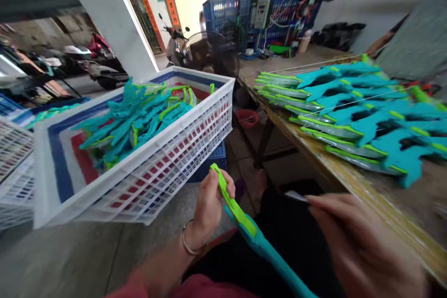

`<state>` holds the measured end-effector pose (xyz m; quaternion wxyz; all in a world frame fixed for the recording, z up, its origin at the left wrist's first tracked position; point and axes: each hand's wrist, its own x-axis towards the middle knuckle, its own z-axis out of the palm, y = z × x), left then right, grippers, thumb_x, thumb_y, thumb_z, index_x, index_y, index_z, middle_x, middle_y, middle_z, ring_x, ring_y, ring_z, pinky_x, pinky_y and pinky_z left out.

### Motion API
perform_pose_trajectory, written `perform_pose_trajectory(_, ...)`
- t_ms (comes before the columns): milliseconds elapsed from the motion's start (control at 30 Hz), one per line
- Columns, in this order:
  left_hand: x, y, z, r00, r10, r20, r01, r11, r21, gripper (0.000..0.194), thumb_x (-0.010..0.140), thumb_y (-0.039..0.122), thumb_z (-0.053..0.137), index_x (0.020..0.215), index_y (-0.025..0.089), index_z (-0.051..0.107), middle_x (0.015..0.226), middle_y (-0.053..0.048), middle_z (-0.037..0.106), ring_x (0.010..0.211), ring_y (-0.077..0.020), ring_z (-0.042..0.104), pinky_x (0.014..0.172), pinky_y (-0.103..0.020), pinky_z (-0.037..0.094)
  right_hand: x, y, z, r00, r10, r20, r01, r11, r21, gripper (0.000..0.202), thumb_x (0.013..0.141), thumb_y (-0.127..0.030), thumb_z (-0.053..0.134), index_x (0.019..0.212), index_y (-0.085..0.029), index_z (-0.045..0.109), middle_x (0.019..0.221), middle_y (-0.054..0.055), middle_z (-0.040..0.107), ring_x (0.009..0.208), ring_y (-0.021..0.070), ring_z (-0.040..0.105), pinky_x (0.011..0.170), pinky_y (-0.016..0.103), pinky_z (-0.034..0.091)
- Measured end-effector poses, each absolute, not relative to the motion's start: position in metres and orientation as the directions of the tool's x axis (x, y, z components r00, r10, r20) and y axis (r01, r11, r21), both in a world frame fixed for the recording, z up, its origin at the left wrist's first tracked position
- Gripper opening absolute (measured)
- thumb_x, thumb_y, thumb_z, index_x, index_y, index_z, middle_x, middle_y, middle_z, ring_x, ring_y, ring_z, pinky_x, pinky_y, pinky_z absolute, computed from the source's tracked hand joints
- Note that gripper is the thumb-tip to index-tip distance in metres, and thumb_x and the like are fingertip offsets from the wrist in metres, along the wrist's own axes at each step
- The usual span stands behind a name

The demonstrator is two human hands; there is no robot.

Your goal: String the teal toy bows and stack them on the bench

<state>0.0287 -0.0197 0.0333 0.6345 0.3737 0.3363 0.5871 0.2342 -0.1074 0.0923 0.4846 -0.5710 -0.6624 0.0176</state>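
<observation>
My left hand (211, 205) is closed around the lime-green end of a long turquoise-and-green plastic piece (244, 223), which slants down across my lap. My right hand (363, 237), blurred, pinches a small pale, flat, blade-like strip (295, 195) between thumb and fingers, apart from the plastic piece. On the bench to the right lie rows of similar turquoise-and-green pieces (366, 121) with clear, greyish parts along their edges. A heap of turquoise pieces (146, 116) fills part of the white basket (181, 158) at the left.
The wooden bench (324, 167) has its worn edge beside my right hand. Beyond it, another person's arm (382, 42) reaches in. A dark floor fan (213, 56), a red plastic basin (247, 118) and blue crates (223, 14) stand further back. Motorbikes (104, 67) are parked at the left.
</observation>
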Motion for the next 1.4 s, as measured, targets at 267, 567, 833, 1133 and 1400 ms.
perform_pose_trajectory(267,0.030,-0.035,0.052,0.245,0.914,0.323,-0.742,-0.038,0.670,0.064,0.093,0.074,0.049,0.067,0.016,0.058,0.057,0.000,0.047,0.054,-0.0138,0.044,0.056,-0.027,0.036,0.155,-0.067,0.130,-0.120,0.723,0.680,0.558,0.616,-0.556,0.016,0.101,-0.010,0.049,0.089,-0.019,0.057,0.082,0.000,0.056,0.067,0.0077,0.059,0.060,0.016,0.049)
perform_pose_trajectory(567,0.029,-0.045,0.056,0.312,0.892,0.327,-0.848,0.106,0.519,0.059,0.085,0.072,0.064,0.072,0.014,0.066,0.062,-0.001,0.051,0.057,-0.0130,0.043,0.057,-0.024,0.038,0.138,-0.075,0.109,-0.157,0.690,0.706,0.581,0.643,-0.500,0.014,0.100,-0.009,0.046,0.099,-0.017,0.058,0.086,0.002,0.056,0.064,0.0081,0.058,0.054,0.017,0.047)
perform_pose_trajectory(833,0.027,-0.046,0.050,0.344,0.904,0.254,-0.853,0.187,0.488,0.055,0.082,0.068,0.072,0.076,0.014,0.069,0.067,-0.001,0.051,0.062,-0.0133,0.044,0.063,-0.024,0.042,0.135,-0.075,0.108,-0.175,0.683,0.709,0.577,0.655,-0.488,0.014,0.103,-0.012,0.046,0.101,-0.016,0.059,0.087,0.003,0.058,0.067,0.0102,0.060,0.054,0.018,0.050)
perform_pose_trajectory(1133,0.029,-0.044,0.051,0.303,0.915,0.266,-0.846,0.130,0.517,0.055,0.083,0.068,0.069,0.075,0.014,0.068,0.066,-0.001,0.050,0.062,-0.0134,0.045,0.064,-0.024,0.042,0.136,-0.075,0.103,-0.169,0.666,0.727,0.585,0.661,-0.470,0.013,0.102,-0.010,0.047,0.104,-0.014,0.059,0.090,0.006,0.059,0.073,0.0124,0.062,0.057,0.019,0.053)
perform_pose_trajectory(1400,0.031,-0.042,0.055,0.319,0.916,0.244,-0.836,0.150,0.528,0.057,0.081,0.071,0.070,0.072,0.015,0.064,0.065,0.001,0.048,0.061,-0.0128,0.045,0.066,-0.025,0.043,0.136,-0.076,0.105,-0.160,0.662,0.732,0.596,0.656,-0.463,0.014,0.102,-0.011,0.047,0.104,-0.014,0.060,0.090,0.007,0.060,0.072,0.0122,0.063,0.054,0.018,0.051)
